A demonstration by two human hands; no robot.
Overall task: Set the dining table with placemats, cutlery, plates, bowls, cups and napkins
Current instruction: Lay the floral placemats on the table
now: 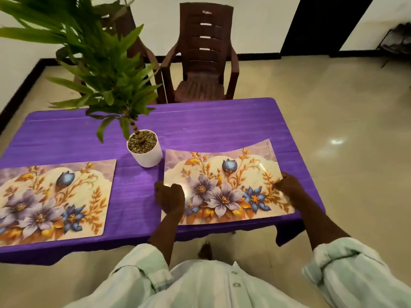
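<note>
A floral placemat (pixel 224 183) with purple and blue flowers lies over the right half of the purple table (pixel 200 125), slightly bowed, its far edge curving up. My left hand (pixel 170 197) grips its left edge, fingers curled round it. At the right edge, my right hand (pixel 289 184) pinches the mat. A second, matching placemat (pixel 53 198) lies flat on the left half of the table, near the front edge.
A white pot (pixel 145 152) with a tall green plant stands mid-table, just left of the held mat's far corner. Two brown plastic chairs (pixel 202 63) stand at the far side. Tiled floor lies to the right of the table.
</note>
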